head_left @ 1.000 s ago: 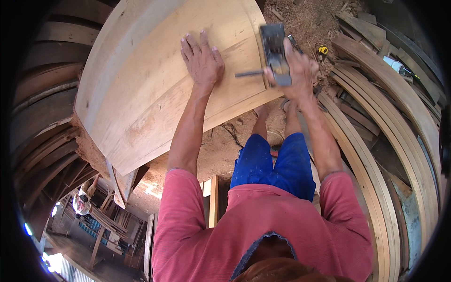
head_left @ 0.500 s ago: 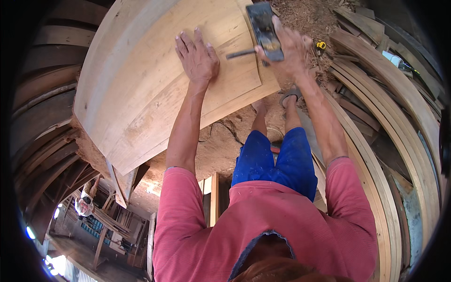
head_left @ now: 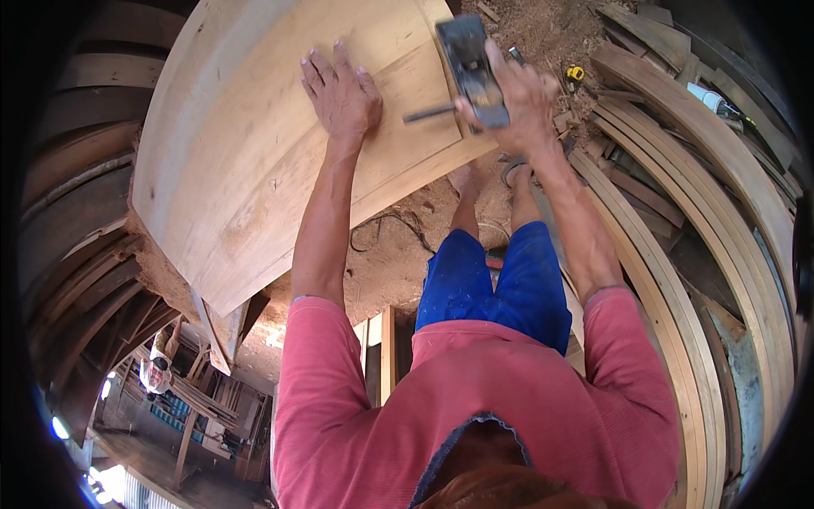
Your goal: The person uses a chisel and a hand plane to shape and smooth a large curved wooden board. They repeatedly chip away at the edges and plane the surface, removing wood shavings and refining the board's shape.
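Note:
A dark hand plane with a crosswise bar handle is gripped in my right hand. It sits at the right edge of a large pale wooden panel, tilted along that edge and slightly blurred. My fingers wrap its near right side; whether the sole touches the wood I cannot tell. My left hand lies flat on the panel with fingers spread, left of the plane, and holds nothing. The panel has a curved left outline.
Stacked long boards lie to the right, with a yellow tape measure on the shavings nearby. Dark planks line the left. A cable lies on the dusty floor. Another person is far off at the lower left.
The plane and my right hand have shifted slightly left and down. My left hand has moved a little left and up, still flat on the panel.

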`<state>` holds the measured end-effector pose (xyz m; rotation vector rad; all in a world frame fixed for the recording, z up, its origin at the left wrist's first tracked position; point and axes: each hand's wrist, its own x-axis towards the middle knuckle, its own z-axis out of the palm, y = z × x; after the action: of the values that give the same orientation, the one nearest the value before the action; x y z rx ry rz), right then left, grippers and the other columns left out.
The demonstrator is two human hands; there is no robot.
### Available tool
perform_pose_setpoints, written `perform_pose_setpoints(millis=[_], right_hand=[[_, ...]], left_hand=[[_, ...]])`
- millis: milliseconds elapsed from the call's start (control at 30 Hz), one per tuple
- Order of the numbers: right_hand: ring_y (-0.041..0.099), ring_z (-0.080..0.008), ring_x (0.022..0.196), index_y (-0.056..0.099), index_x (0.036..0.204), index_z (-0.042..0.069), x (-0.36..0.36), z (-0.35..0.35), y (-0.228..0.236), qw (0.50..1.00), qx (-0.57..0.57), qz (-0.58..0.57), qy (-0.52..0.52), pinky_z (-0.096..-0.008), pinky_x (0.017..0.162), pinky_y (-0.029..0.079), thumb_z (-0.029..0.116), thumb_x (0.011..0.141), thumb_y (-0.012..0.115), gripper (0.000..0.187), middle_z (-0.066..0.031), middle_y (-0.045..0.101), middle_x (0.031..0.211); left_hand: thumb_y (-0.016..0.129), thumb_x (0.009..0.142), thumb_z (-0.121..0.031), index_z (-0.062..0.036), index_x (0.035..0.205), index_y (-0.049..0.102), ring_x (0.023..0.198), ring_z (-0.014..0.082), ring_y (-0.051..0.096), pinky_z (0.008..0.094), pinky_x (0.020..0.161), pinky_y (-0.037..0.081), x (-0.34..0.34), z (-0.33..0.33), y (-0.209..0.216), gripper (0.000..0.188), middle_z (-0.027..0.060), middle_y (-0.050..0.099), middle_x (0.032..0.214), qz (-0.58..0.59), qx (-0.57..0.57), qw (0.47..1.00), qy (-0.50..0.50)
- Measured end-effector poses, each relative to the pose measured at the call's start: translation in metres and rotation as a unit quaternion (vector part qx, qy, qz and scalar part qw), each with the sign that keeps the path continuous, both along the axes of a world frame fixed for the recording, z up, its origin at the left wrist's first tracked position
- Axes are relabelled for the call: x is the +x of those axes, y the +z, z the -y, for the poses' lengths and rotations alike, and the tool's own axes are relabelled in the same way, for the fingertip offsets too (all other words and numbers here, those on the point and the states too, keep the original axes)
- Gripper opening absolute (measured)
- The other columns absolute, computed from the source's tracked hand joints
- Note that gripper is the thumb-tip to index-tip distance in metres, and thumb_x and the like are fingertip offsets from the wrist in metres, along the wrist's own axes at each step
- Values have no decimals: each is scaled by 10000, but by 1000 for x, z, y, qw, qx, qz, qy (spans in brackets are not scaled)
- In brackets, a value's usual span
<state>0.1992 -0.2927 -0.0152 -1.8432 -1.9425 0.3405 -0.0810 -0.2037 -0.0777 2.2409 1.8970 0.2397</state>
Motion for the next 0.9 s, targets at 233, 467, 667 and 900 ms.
perform_pose_setpoints(millis=[233, 467, 667, 900], right_hand=[[646, -279, 910, 556, 1521, 34, -16, 9, -11, 999, -17, -38, -34, -485, 819, 336, 613, 845, 794, 921, -98, 717, 994], [691, -307, 939, 498, 1570, 70, 11, -88, -14, 1000, -24, 16, -8, -518, 832, 419, 640, 866, 773, 947, -106, 716, 1045], [657, -293, 863, 483, 1559, -42, -13, 63, 4, 999, -54, 0, 6, -483, 785, 352, 609, 787, 810, 1062, -117, 702, 974], [703, -420, 1133, 564, 1460, -55, 13, -92, 19, 998, -14, -21, -58, -489, 1038, 520, 463, 809, 878, 890, -249, 739, 1172]], left_hand=[[438, 1087, -359, -81, 1677, 332, 1625, 523, 112, 595, 1324, 72, -3, 2, 0, 661, 357, 206, 1725, -6, 11, 1000, 12], [467, 1076, -344, -87, 1674, 340, 1622, 526, 129, 603, 1320, 79, 7, 0, 6, 663, 363, 213, 1720, 14, -7, 1000, 2], [491, 1066, -340, -93, 1679, 331, 1622, 527, 126, 615, 1315, 83, -1, 11, 4, 680, 354, 219, 1720, -9, 14, 1000, 11], [464, 1074, -367, -93, 1685, 317, 1631, 500, 119, 592, 1323, 64, 2, -5, -3, 686, 327, 213, 1736, -6, 3, 1000, 11]])
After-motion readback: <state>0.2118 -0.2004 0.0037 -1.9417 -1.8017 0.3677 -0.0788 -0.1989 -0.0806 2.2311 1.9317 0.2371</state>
